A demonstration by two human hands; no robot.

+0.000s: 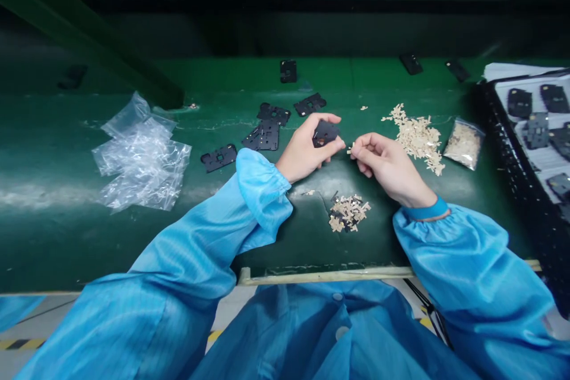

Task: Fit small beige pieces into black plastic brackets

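Note:
My left hand (307, 145) grips a flat black plastic part (326, 133) between thumb and fingers, raised over the green bench. Just right of it, my right hand (385, 163) pinches a tiny beige piece (350, 149) at its fingertips, apart from the black part. A heap of similar beige pieces (416, 133) lies beyond the right hand. Nearer to me is a smaller pile of mixed beige and dark bits (348, 212). Left of my left hand, several black plastic parts (267, 133) lie loosely, some overlapping.
Clear plastic bags (145, 160) are stacked at the left. A small zip bag of beige pieces (464, 142) lies at the right, beside a black crate (503, 136) holding several black parts on white sheets. A green post (146, 74) stands at the back left.

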